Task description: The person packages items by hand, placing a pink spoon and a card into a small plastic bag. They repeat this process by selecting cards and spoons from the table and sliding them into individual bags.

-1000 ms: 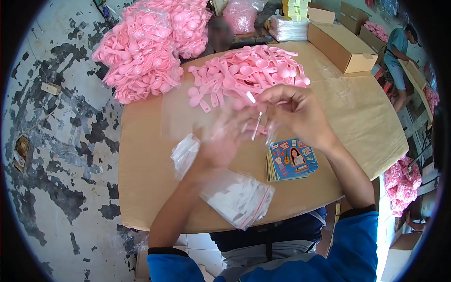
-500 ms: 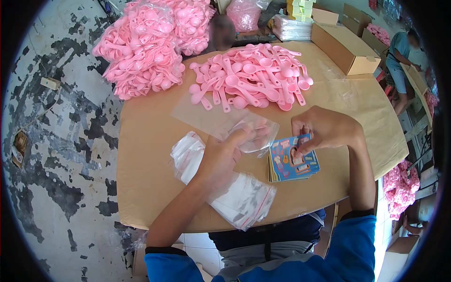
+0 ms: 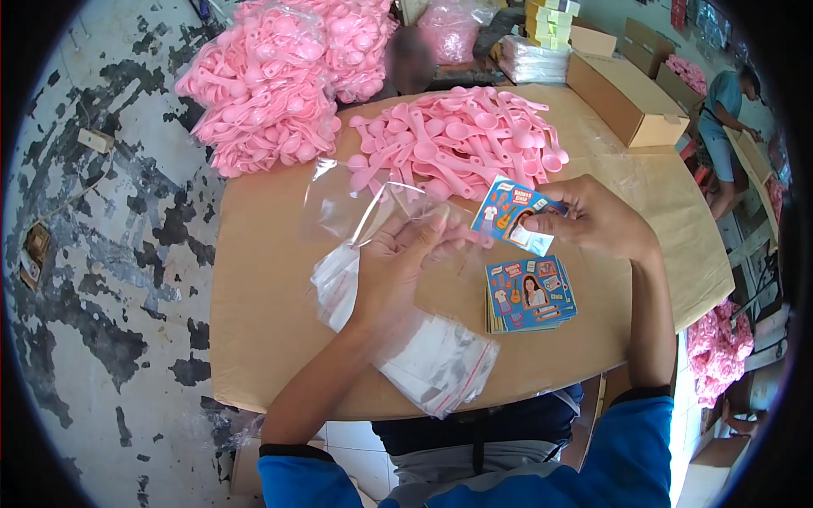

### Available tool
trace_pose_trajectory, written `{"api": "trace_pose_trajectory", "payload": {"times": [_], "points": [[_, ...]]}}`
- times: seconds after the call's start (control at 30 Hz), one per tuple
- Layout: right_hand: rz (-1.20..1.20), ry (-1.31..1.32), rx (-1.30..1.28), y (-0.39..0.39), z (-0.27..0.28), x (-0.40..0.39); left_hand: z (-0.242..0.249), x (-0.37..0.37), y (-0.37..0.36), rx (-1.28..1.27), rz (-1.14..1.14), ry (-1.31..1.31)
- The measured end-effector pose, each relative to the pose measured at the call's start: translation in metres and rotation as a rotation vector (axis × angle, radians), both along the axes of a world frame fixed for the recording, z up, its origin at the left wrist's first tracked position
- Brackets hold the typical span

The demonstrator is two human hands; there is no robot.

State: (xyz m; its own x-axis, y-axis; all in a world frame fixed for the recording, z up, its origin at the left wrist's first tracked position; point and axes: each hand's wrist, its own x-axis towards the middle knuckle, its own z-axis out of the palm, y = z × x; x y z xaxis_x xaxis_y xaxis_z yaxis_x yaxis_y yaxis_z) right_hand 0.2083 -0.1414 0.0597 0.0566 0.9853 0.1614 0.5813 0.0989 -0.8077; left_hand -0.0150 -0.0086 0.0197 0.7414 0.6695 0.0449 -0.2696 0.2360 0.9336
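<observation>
My left hand (image 3: 406, 254) holds a clear plastic bag (image 3: 339, 199) whose mouth stands partly open; a bit of pink shows at its fingertips. Between the thumb and fingers of my right hand (image 3: 593, 216) is a blue printed card (image 3: 513, 215), raised close to the bag. Below that card, a stack of the same cards (image 3: 532, 295) lies on the brown table. Under my left forearm are flat clear bags (image 3: 445, 360), partly hidden. A heap of pink spoons (image 3: 457, 140) lies beyond both hands.
Bulging bags of pink spoons (image 3: 262, 85) sit at the table's back left. A cardboard box (image 3: 627, 97) stands at the back right of the brown table (image 3: 279, 339). One person (image 3: 724, 118) is at the far right; a blurred head (image 3: 411, 59) shows behind the table.
My right hand has lifted a card off the stack and brought it up toward the bag. The bag in my left hand has been raised and its mouth has opened.
</observation>
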Motion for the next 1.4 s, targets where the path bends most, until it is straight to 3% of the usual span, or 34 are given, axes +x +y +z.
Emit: {"api": "trace_pose_trajectory", "payload": {"times": [0.1,0.2,0.3,0.63,0.87,1.17,1.4], "points": [[-0.117,0.139,-0.242,0.001,0.019,-0.021,-0.001,0.001,0.002,-0.052,0.121,-0.053],[-0.113,0.236,-0.105,0.009,0.007,-0.04,0.001,0.002,0.002,-0.102,0.157,-0.093],[-0.128,0.029,0.113,0.022,-0.022,-0.047,0.0,0.002,0.001,-0.098,0.16,-0.176],[-0.262,0.093,0.043,0.018,-0.001,-0.054,0.0,-0.001,0.005,-0.019,0.208,-0.166],[-0.142,0.183,0.102,0.021,-0.014,-0.053,0.004,0.001,0.003,-0.072,0.267,-0.17],[-0.164,0.237,0.013,0.019,-0.012,-0.056,0.005,-0.001,0.001,0.04,0.105,-0.244],[-0.173,0.31,0.013,0.018,-0.008,-0.057,0.005,-0.001,0.005,0.049,0.119,-0.237]]}}
